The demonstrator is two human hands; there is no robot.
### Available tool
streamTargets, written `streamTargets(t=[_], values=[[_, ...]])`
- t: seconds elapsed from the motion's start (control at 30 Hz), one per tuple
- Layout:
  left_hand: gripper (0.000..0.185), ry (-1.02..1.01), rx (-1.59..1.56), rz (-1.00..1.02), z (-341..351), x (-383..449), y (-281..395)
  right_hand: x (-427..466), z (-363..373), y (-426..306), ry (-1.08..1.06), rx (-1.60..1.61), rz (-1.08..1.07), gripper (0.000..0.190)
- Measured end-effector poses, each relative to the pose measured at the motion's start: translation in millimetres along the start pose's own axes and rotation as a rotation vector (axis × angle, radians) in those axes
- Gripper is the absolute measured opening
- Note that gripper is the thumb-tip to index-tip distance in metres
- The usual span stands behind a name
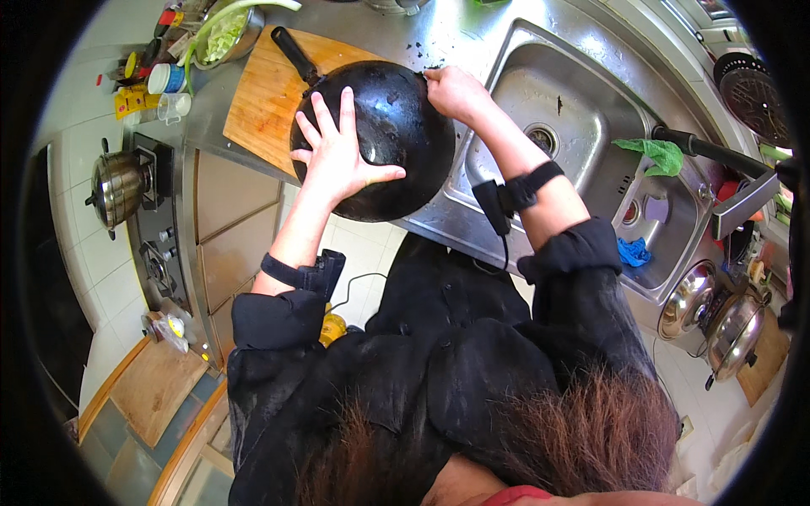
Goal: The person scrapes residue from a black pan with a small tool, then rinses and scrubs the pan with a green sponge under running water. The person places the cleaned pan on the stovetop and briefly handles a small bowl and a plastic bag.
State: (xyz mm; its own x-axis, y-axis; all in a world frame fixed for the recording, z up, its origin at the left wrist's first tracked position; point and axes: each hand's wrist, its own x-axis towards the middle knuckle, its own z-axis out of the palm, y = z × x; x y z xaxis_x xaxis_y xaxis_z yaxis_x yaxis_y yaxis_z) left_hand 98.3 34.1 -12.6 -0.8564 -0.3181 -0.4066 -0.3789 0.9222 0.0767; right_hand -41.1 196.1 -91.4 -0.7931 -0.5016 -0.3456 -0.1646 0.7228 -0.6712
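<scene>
A black frying pan (392,120) lies bottom up, partly over a wooden cutting board (253,107) and the steel counter; its handle points to the upper left. My left hand (338,148) rests on the pan's underside with its fingers spread. At the pan's upper right rim is my right hand (455,93), its fingers curled around something small that I cannot make out. Dark crumbs (436,54) are scattered on the counter beyond that hand. Whether the right fingers also touch the rim is unclear.
Right of the pan is a steel double sink (569,82) with a faucet (721,152), a green cloth (661,157) and a blue cloth (633,252). A bowl of chopped greens (224,38) and several jars stand at the upper left. A steel pot (117,188) is on the stove.
</scene>
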Motion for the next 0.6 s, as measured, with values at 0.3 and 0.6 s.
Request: streamTargets(t=[0.3,0.6], values=[[0.145,0.012,0.012,-0.001,-0.9,1.9,-0.3,-12.7,-10.2,-7.4,0.043,0.027,-0.075,0.038],[0.147,0.013,0.012,0.007,2.7,-1.2,0.2,-42.3,11.5,19.4,0.075,0.082,0.002,0.037]])
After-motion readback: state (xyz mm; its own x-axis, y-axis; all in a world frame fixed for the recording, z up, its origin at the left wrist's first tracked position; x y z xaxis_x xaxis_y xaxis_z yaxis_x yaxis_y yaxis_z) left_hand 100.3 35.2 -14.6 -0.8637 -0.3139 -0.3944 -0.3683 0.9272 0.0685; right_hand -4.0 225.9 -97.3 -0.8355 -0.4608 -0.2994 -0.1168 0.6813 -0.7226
